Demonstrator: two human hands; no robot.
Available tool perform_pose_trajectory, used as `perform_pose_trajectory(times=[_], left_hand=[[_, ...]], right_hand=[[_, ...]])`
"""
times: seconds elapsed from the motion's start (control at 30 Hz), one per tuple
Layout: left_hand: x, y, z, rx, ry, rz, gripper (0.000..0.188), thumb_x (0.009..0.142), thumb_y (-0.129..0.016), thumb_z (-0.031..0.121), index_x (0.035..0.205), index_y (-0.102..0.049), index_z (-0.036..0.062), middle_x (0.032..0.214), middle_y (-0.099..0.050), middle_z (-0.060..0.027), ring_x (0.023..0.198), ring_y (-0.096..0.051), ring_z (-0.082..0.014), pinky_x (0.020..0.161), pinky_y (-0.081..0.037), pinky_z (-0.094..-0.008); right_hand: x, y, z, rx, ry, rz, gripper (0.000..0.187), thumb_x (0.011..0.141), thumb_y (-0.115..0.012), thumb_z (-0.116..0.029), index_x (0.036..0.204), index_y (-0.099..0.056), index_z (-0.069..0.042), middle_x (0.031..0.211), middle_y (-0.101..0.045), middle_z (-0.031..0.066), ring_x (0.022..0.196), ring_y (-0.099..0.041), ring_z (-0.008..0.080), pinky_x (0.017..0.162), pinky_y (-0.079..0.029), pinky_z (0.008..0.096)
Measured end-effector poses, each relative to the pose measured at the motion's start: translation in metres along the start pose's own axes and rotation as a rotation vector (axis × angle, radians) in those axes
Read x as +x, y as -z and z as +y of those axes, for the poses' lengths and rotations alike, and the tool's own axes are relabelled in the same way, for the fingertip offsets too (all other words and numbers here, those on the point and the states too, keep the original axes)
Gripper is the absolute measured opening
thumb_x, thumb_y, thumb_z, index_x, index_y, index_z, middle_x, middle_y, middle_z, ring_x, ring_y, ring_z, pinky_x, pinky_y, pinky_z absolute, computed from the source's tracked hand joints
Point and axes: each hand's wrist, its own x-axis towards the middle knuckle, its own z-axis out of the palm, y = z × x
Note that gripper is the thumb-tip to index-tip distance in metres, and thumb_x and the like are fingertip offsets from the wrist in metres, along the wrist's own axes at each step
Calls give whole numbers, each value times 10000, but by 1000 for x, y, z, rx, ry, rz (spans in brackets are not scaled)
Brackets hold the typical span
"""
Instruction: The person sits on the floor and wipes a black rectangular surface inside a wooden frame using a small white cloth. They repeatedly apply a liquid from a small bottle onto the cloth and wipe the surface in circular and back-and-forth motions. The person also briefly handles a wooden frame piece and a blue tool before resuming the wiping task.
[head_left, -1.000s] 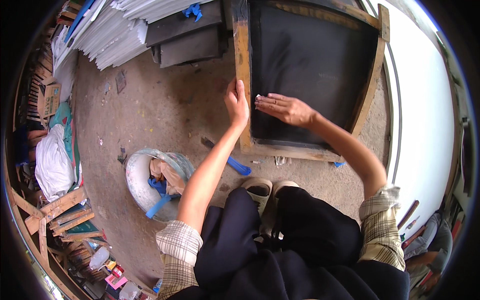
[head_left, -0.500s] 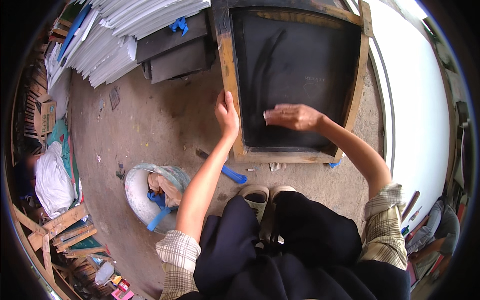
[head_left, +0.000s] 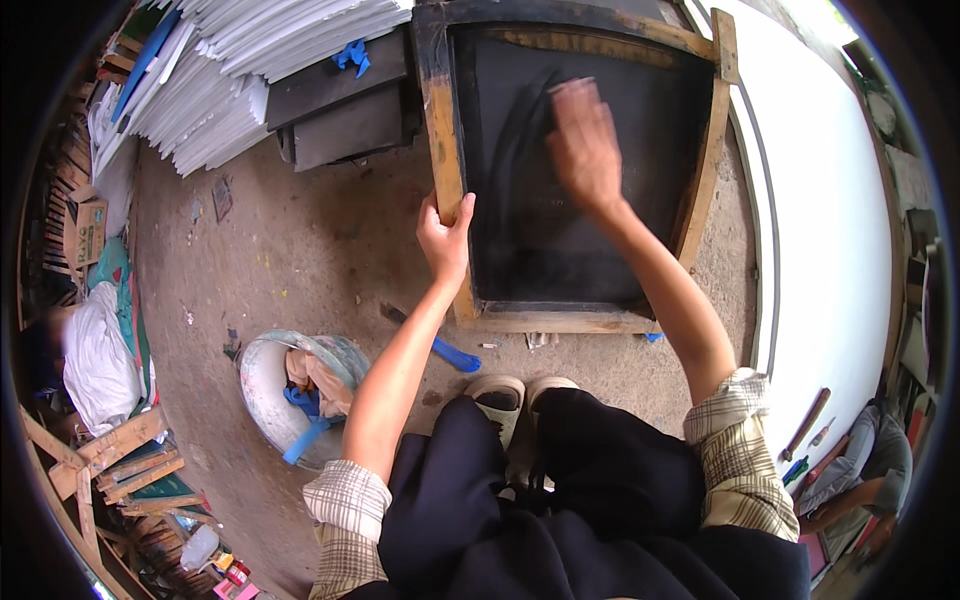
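Note:
A wooden screen-printing frame [head_left: 446,120], stained dark along the top, surrounds a dark mesh panel [head_left: 630,240] in front of me. My left hand [head_left: 445,238] is closed round its left bar, thumb on top. Over the upper middle of the panel is my right hand [head_left: 585,145], fingers together and slightly smeared by motion. Something small and pale shows at its fingertips, mostly hidden beneath them; I cannot make out its kind. A dark, smeary streak [head_left: 508,150] runs down the panel's left part.
Left of my feet stands a stained white bucket [head_left: 262,385] holding cloth and blue strips. A blue-ended tool [head_left: 455,355] lies on the floor. White sheets [head_left: 210,90] are stacked back left, beside dark panels [head_left: 345,125]. A white board [head_left: 830,230] and a seated person [head_left: 870,480] are at right.
My right hand has swept from the panel's lower left up to its upper middle, fingers now pointing away from me. My left hand keeps its hold. The view has shifted slightly.

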Motion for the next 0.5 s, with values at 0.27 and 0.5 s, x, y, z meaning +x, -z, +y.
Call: perform_pose_trajectory(times=[0.27,0.5], left_hand=[[-1,6,-8,-12,-21,44,362,990,-437,300,1063,-585,-23,924,-614,-136,842,-575,-216,783,-432,-321],[0,7,-21,-26,-64,93,464,1003,-351,364,976,-573,-42,837,-584,-134,758,-539,-220,726,-418,-336]], right_hand=[[31,-4,14,72,434,-202,535,847,-571,-136,1367,-445,-104,1414,-440,58,1326,-388,245,1086,-325,411],[-70,-10,-60,179,542,-353,495,864,-526,-133,1324,-451,32,1407,-428,148,1336,-371,287,1123,-296,397]])
